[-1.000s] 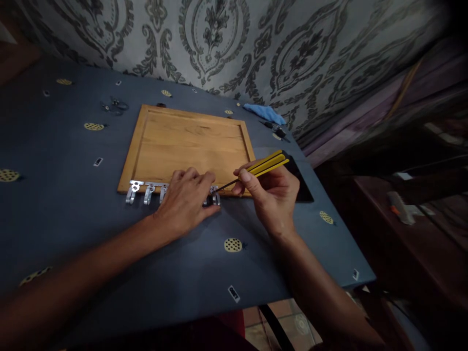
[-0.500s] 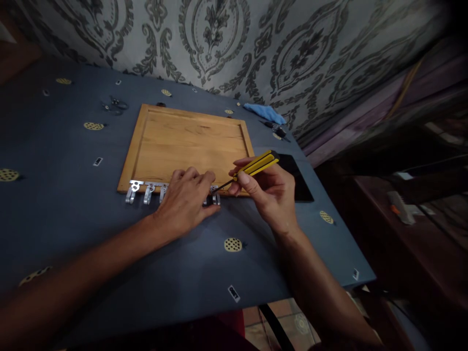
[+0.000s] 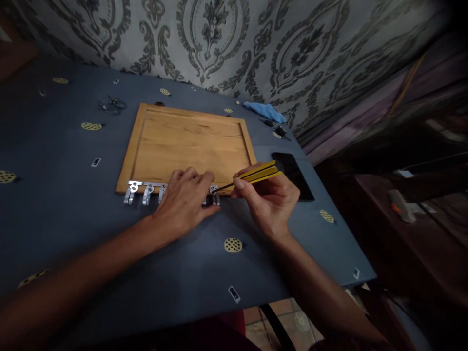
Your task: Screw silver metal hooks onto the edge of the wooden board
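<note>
A framed wooden board (image 3: 190,141) lies on the table, with a silver metal hook rail (image 3: 148,190) along its near edge. My left hand (image 3: 185,197) bends over the rail's middle, fingers on top and thumb at the near side, hiding several hooks. In my right hand (image 3: 272,197) is a screwdriver (image 3: 259,171) with a yellow and black handle, held in a pinch. Its thin shaft slants down left, and the tip meets the rail's right end beside my left thumb. Whether a screw sits under the tip is too small to tell.
A dark flat tablet-like object (image 3: 298,178) lies right of the board. Behind it are a black tool-like item (image 3: 276,127) and a blue cloth (image 3: 265,111). Small dark items (image 3: 113,104) sit at the back left. The patterned wall (image 3: 215,44) borders the table (image 3: 127,278).
My right hand has turned and shifted slightly right and down, tilting the screwdriver handle lower. The tip stays at the rail's right end, and my left hand holds its place.
</note>
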`<state>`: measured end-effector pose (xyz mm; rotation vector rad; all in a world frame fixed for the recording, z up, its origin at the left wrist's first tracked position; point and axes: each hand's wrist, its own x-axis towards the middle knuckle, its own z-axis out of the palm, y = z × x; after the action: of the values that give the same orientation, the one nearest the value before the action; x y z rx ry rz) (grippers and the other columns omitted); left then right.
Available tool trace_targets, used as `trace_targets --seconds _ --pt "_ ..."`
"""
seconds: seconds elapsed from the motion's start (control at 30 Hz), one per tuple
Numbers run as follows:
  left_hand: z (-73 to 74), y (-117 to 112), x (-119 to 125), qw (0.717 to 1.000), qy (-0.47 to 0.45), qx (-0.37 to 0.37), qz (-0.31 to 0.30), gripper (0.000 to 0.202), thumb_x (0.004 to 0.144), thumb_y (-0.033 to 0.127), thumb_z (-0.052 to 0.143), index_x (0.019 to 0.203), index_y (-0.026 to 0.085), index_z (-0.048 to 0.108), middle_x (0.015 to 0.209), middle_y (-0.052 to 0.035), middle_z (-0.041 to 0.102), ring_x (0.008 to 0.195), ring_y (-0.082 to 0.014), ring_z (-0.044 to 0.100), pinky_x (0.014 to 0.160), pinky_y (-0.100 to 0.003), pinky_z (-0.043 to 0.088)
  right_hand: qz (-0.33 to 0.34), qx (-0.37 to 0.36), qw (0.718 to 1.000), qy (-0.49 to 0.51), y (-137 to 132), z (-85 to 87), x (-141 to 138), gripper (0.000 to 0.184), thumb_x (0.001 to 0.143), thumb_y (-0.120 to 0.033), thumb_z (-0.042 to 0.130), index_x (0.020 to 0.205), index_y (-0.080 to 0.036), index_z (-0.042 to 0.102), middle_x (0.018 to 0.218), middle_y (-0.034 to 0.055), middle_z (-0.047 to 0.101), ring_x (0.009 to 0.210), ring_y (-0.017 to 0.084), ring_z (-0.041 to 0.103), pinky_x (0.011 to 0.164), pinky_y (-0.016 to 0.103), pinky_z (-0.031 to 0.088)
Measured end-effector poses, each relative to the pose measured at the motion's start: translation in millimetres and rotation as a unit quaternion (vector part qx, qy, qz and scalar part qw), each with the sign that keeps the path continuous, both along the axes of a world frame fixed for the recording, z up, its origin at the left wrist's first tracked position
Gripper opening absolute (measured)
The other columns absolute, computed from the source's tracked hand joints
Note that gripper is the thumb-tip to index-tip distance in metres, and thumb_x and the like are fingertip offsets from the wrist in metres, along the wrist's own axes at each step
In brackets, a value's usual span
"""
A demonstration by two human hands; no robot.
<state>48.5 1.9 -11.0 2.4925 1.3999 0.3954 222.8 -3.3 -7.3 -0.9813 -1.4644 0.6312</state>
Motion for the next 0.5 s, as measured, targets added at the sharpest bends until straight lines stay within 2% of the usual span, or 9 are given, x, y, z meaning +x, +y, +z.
trace_targets --seconds 0.17,0.33,0.5 --pt "-1.8 -0.4 -0.1 1.000 -0.008 0.008 -0.003 0.041 0.086 0.037 0.077 0.113 0.016 0.056 0.110 -0.0078 0.074 0.108 -0.0310 0.059 0.092 -0.045 0.040 -0.046 0.023 0.998 0.036 2.2 4.7 0.9 0.025 0.083 -0.041 0.080 0.080 -0.020 0.068 0.064 -0.0052 0.065 0.046 0.009 0.062 0.044 0.021 0.052" --pt "-4.3 -0.2 -0.5 1.000 -0.015 0.021 -0.002 0.039 0.085 0.037 0.076 0.112 0.017 0.056 0.107 -0.0082 0.074 0.106 -0.0309 0.060 0.089 -0.043 0.041 -0.024 -0.019 0.999 0.029 3.6 2.8 1.5 0.025 0.080 -0.041 0.082 0.082 -0.021 0.068 0.067 -0.0053 0.065 0.048 0.008 0.062 0.046 0.020 0.054" --pt "-5.3 -0.8 -0.6 0.999 -0.026 0.033 0.001 0.035 0.086 0.036 0.075 0.110 0.019 0.056 0.105 -0.0075 0.074 0.104 -0.0296 0.059 0.088 -0.042 0.040 -0.015 -0.031 0.999 0.019 3.3 -0.8 0.7 0.026 0.080 -0.043 0.081 0.082 -0.022 0.066 0.071 -0.0047 0.065 0.050 0.008 0.062 0.047 0.021 0.054"
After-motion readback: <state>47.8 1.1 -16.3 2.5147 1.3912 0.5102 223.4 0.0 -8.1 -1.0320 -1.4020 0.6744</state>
